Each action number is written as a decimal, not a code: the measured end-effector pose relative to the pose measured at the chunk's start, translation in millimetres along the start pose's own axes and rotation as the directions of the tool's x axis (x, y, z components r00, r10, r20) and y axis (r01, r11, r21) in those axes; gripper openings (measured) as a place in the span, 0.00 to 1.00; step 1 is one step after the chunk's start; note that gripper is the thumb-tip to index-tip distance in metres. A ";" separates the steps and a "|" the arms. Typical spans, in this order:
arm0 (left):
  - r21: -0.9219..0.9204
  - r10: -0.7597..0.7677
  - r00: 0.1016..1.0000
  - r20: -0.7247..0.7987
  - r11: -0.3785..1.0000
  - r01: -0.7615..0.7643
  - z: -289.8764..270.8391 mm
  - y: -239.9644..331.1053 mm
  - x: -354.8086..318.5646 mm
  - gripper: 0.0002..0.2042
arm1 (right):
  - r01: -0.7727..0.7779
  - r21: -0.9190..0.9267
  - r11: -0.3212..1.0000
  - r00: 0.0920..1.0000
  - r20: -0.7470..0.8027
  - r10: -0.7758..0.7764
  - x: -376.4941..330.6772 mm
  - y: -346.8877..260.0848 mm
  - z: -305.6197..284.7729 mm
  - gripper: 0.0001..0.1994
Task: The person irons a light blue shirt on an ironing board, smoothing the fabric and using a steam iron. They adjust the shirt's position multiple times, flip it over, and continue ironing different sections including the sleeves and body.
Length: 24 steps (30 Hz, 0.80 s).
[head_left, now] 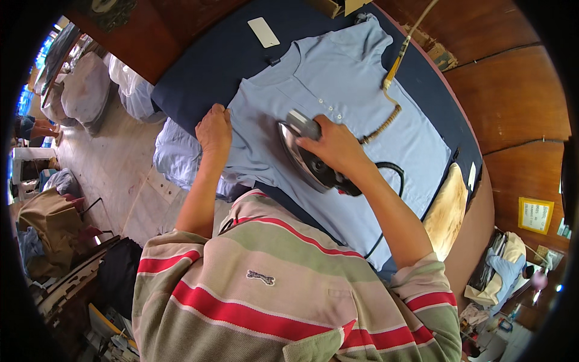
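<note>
A light blue short-sleeved shirt (362, 90) with small white buttons lies spread on a dark navy ironing table (205, 66). My right hand (338, 142) is wrapped round the handle of an iron (301, 157), which rests on or just above the shirt, left of its middle. The iron's soleplate is hidden. My left hand (215, 130) is closed on the shirt's near left part, at the table's left edge, fingers curled over the cloth. A cord (381, 130), partly wrapped in brown, runs from near the iron up to the far right.
A white tag-like card (263, 32) lies at the table's far side. A folded cream cloth (447, 211) sits on the right edge. Bundled pale cloth (176, 154) hangs below the left edge. Plastic bags (129, 90) and a brown cloth heap (51, 229) are on the left. Wooden panels (512, 90) rise at right.
</note>
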<state>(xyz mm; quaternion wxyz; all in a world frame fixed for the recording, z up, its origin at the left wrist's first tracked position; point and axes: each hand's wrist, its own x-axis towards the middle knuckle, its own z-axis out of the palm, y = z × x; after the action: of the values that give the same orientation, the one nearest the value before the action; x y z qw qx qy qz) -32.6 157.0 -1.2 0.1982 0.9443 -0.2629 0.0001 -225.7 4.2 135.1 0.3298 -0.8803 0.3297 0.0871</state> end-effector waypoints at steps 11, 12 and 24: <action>-0.188 -0.034 0.998 -0.048 0.982 0.024 -0.7 -7.5 -3.4 0.06 | 0.291 -0.140 0.946 0.956 -0.001 -0.294 76.4 -50.7 16.5 0.29; -0.215 -0.043 0.998 -0.054 0.976 0.031 -1.6 -6.3 -5.1 0.06 | 0.297 -0.173 0.939 0.955 0.047 -0.294 71.9 -55.0 16.3 0.28; -0.346 -0.144 0.989 0.033 0.927 0.147 -11.5 -6.5 -9.1 0.08 | 0.170 -0.139 0.976 0.984 -0.019 -0.174 83.1 -65.1 13.7 0.27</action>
<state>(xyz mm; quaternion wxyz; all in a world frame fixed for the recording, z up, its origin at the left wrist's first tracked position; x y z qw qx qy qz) -36.0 171.0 6.1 0.3603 0.9113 -0.1886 -0.0643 -119.5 6.3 127.8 0.2699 -0.9273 0.2506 0.0667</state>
